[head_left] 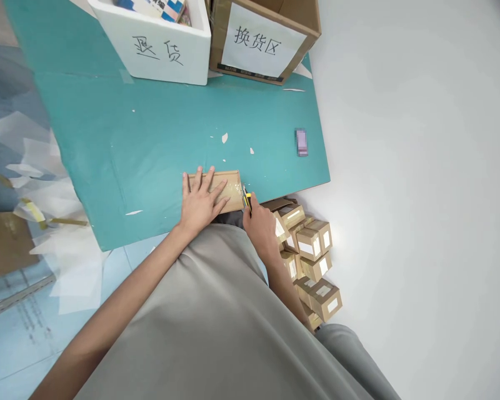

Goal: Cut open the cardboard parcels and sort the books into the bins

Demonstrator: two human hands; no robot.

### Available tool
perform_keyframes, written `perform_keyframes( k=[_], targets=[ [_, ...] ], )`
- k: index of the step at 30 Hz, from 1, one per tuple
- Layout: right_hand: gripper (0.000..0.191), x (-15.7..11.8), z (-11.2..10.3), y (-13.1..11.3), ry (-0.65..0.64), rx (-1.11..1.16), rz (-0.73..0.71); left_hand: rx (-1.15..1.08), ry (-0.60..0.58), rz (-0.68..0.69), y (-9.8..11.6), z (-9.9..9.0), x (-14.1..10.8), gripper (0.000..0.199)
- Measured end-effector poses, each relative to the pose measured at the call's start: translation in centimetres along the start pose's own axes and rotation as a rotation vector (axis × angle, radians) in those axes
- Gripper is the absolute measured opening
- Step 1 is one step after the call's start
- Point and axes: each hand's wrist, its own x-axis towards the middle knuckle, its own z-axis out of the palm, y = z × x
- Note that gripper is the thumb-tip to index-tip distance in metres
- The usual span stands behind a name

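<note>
Main worry: that yellow-and-black utility knife (248, 198) could skid off the 3 o'clock end of the flat tan cardboard box (234, 190) if pushed too hard, and nick the left hand (200, 205). That hand's spread flat on the box; the right hand (259, 222) is wrapped round the knife. Box sits around 5 o'clock on the teal tabletop (162, 139), straight-edged, shiny near the blade, maybe tape, hard to tell.

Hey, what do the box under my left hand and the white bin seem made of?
The box looks like cardboard: plain brown and mostly matte, though glints near one end suggest something glossier there.

The white bin is probably foam, smooth and matte, judging by its thick, rounded rim.
</note>
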Motion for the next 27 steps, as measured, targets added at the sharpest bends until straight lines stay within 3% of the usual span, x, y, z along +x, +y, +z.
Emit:
perform_keyframes(
  k=[5, 15, 21, 24, 27],
  targets=[
    [0.056, 1.1, 0.8, -0.6, -0.013, -0.025, -0.018, 0.014, -0.016, -0.005, 0.1, 0.0, -0.2, 0.057],
    [0.055, -1.0, 0.4, 0.6, -0.138, -0.074, 0.003, -0.051, -0.039, 0.024, 0.6, 0.6, -0.2, 0.057],
    [0.050, -3.1, -0.8, 1.7, -0.190, -0.067, -0.010, -0.064, -0.039, -0.031, 0.8, 0.2, 0.3, 0.057],
    [0.050, -2.3, -0.8, 3.3, -0.079, 0.019, -0.016, -0.061, 0.023, -0.093, 0.7, 0.3, 1.0, 0.056],
    [0.055, 2.4, 0.6, 5.5, 0.104, 0.121, 0.035, -0.068, 0.076, -0.160, 0.8, 0.8, 1.7, 0.056]
  ],
)
